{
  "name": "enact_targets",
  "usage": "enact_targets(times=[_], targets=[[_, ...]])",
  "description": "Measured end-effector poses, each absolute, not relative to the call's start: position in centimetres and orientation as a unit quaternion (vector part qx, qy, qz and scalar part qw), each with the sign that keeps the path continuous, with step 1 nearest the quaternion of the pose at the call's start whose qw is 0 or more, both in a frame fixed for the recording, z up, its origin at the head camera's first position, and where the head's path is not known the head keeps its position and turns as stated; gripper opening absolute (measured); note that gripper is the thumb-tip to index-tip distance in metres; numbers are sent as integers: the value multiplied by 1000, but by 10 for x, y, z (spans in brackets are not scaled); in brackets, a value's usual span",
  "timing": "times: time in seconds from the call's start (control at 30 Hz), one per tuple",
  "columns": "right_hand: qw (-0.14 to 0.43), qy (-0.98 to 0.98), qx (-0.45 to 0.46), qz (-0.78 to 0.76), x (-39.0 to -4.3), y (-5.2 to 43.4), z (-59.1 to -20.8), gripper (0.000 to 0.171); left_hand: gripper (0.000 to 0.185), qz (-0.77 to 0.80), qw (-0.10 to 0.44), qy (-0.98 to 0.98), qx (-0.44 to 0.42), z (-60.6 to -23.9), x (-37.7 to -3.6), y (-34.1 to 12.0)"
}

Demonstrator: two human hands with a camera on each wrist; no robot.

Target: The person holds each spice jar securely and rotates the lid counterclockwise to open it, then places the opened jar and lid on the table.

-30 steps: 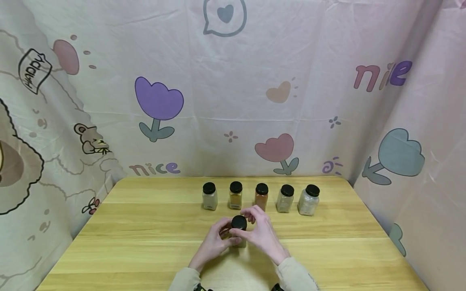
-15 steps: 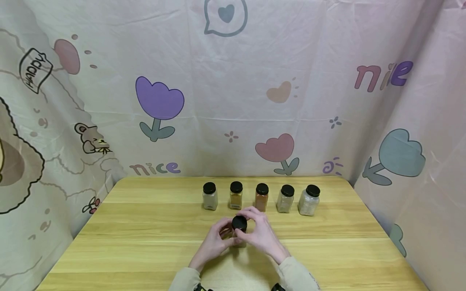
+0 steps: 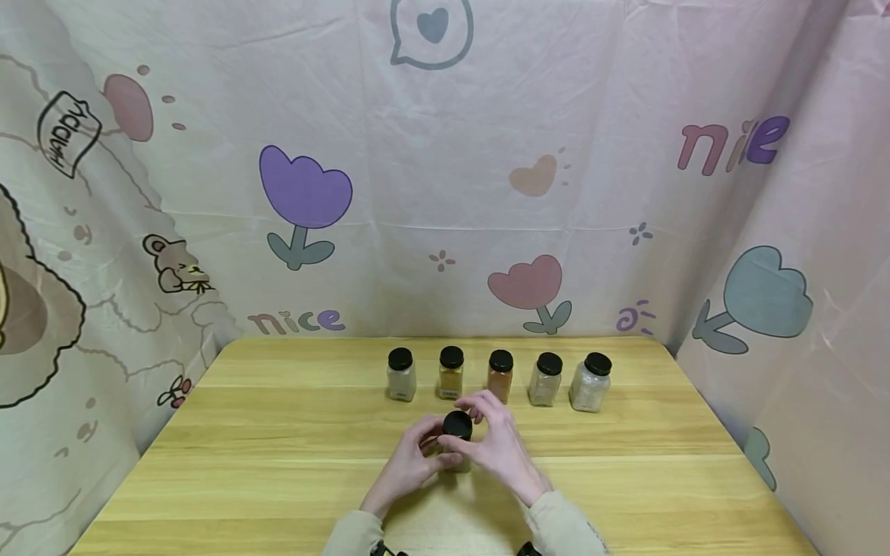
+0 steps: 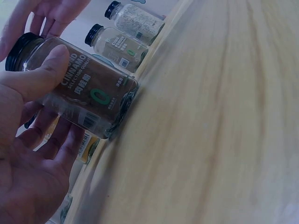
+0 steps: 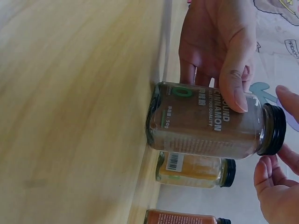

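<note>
Compared with half a second ago, the right hand (image 3: 502, 446) is being opened out: its thumb and fingers are being spread from the round black lid (image 5: 273, 129), where a closer hold was being taken. The lid is being left seated on the clear, squarish glass jar of brown ground cinnamon (image 5: 201, 126), so the work at it, it would seem, is being paused between two holds. The right grip is being kept loose about the lid; whether a fingertip is being rested against it cannot be told. By the left hand (image 3: 405, 463) the jar's body is being firmly grasped, its labelled side being covered by the thumb and its other side by the fingers. The jar is being steadied upright on the pale wooden surface (image 3: 278, 448), nearer the person than the black-lidded glass jar of yellow powder (image 3: 450, 380).
</note>
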State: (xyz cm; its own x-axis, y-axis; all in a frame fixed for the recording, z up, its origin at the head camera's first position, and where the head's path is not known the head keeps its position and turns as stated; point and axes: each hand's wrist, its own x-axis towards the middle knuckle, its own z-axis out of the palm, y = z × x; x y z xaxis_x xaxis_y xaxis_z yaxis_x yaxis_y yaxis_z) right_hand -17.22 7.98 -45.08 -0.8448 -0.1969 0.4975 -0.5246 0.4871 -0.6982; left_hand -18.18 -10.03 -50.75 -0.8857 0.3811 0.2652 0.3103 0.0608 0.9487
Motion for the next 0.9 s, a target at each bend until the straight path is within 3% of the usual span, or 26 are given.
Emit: enact_targets(times=[0.5, 0.9], targets=[[188, -838, 285, 425, -175, 84, -450, 40, 50, 638, 25, 732, 238, -506, -183, -100], [188, -849, 196, 453, -171, 77, -451, 48, 51, 643, 24, 727, 242, -507, -181, -100]])
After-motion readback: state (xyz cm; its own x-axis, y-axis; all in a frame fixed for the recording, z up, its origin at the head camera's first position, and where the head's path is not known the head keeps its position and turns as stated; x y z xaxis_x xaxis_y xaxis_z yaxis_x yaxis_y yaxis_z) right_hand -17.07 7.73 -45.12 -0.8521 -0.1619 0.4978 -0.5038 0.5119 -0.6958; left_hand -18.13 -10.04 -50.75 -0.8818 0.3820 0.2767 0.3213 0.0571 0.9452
